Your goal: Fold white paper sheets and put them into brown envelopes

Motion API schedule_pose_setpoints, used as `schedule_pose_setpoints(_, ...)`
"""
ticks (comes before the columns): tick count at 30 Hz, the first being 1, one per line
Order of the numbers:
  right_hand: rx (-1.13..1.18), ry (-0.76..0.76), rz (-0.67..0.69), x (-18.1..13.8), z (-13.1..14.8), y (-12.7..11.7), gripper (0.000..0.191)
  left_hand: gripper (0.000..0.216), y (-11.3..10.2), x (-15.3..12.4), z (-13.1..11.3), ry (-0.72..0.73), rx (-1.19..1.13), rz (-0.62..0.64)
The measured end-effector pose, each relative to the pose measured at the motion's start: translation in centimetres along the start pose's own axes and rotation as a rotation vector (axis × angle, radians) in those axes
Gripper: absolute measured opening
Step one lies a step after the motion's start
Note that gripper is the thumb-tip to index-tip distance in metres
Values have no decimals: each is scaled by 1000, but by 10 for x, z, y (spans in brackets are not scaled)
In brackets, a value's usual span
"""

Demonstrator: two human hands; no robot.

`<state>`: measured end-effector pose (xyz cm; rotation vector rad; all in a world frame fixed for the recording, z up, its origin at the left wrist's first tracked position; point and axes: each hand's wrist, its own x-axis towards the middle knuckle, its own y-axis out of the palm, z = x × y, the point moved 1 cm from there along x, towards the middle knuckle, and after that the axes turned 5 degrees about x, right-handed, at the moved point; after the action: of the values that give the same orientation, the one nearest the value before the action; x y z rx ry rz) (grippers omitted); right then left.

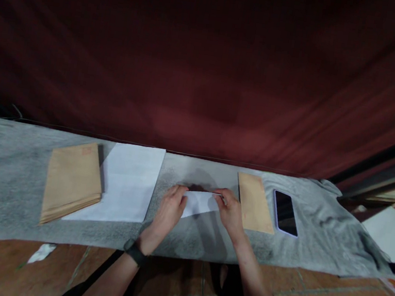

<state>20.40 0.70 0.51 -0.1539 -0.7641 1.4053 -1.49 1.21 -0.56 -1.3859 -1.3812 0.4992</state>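
Observation:
Between my two hands is a folded sheet of white paper (200, 203), held above the grey cloth. My left hand (170, 206) pinches its left end, thumb and fingers closed on the edge. At the other end, my right hand (229, 211) grips the top right corner between thumb and fingers. Just right of that hand lies a single brown envelope (256, 203). On the left, a stack of brown envelopes (73, 180) rests partly over a pile of white paper sheets (129, 185).
A phone (286, 213) in a light purple case lies right of the single envelope. The grey cloth (326, 225) is wrinkled at the right. A dark red curtain (206, 85) hangs behind. Crumpled white tissue (42, 253) is on the tiled floor (167, 286).

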Motion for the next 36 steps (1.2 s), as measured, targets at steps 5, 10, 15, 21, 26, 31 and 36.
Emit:
schedule_pose_setpoints(5, -8, -171, -23, -2, 9, -13, 18, 16, -29, -4, -4, 165, 58, -140)
schedule_pose_setpoints(10, -314, -181, 309, -21, -3, -17, 21, 22, -24, -20, -4, 284, 99, 87)
schedule_pose_setpoints(15, -343, -131, 535, -42, -9, -18, 37, 41, -10, -38, 0, 309, 112, 370)
schedule_pose_setpoints(21, -280, -24, 438, -38, -2, -9, 47, 51, -17, -38, 2, 246, -3, 413)
schedule_pose_setpoints(26, -272, -66, 356, -37, 3, 29, 49, 49, -7, -39, -17, 173, -4, 286)
schedule_pose_setpoints(31, -404, -126, 405, -49, 0, 58, 58, 55, 27, -48, -30, 136, 144, 204)
schedule_pose_setpoints(36, -554, -112, 358, -57, -7, 59, 53, 58, 40, -54, -24, 85, 224, 202)
